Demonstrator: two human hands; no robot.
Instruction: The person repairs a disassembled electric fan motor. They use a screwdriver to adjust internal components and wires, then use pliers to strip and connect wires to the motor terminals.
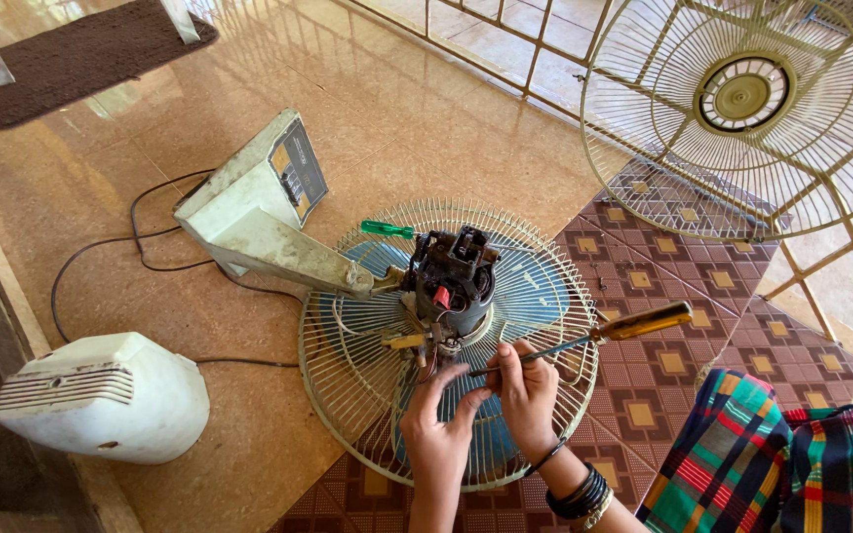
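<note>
A bare fan motor (454, 278) stands on a round wire fan guard (348, 385) with blue blades under it. My left hand (436, 424) reaches up to the wires at the motor's base, fingers pinching there. My right hand (526, 390) holds the metal shaft of a screwdriver with an amber handle (641, 323), its tip near the motor's base. A green-handled screwdriver (387, 229) lies on the guard's far rim. The fan's cream stand and base (259, 212) tilts away to the left, still joined to the motor.
A white motor cover (101, 395) lies on the floor at the left. A second wire guard (742, 109) leans at the upper right against a railing. A black cord (101, 247) loops over the floor. A brown mat (71, 59) lies at the far left. Plaid cloth (782, 464) covers my knee.
</note>
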